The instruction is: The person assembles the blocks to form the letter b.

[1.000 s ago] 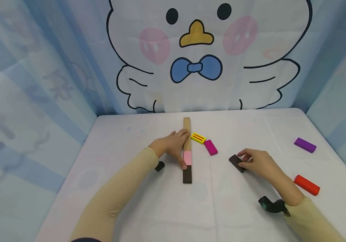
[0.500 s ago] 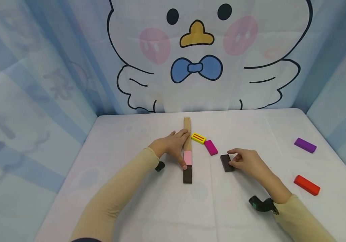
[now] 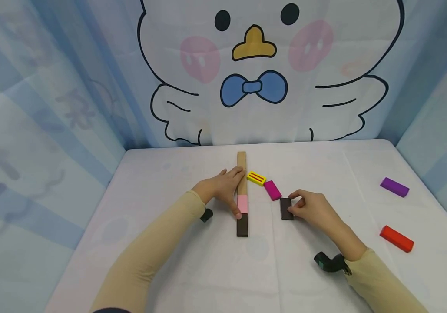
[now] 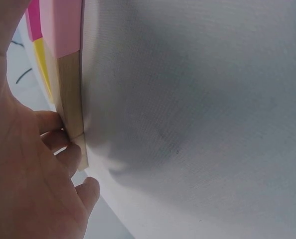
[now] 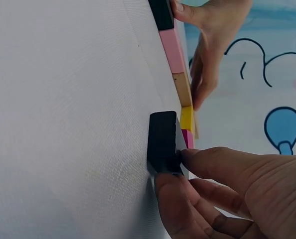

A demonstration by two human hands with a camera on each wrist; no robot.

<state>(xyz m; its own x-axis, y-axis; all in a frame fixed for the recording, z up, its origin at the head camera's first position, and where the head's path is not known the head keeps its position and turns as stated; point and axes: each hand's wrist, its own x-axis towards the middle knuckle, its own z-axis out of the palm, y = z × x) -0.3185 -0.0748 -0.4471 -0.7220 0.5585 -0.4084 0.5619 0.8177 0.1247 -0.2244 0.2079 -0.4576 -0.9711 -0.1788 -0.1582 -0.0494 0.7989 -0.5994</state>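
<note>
In the head view a straight upright row runs down mid-table: wooden blocks (image 3: 241, 160) at the far end, a pink block (image 3: 242, 203), then a dark brown block (image 3: 242, 228) nearest me. My left hand (image 3: 222, 188) lies along its left side, fingertips touching the wood and thumb by the pink-brown joint. Between thumb and fingers my right hand (image 3: 314, 209) pinches another dark brown block (image 3: 286, 209). That block's far end is at the near corner of a magenta block (image 3: 273, 190). A yellow block with red stripes (image 3: 256, 178) links the magenta one diagonally to the row.
Toward the right side of the white-covered table (image 3: 207, 269) lie a purple block (image 3: 394, 187) and a red block (image 3: 397, 238). A blue curtain (image 3: 71, 87) with a cartoon print encloses the back and sides.
My right hand has slid the dark brown block leftward to the magenta block, turning it from slanted to nearly upright in the head view. The left hand and the row stay put.
</note>
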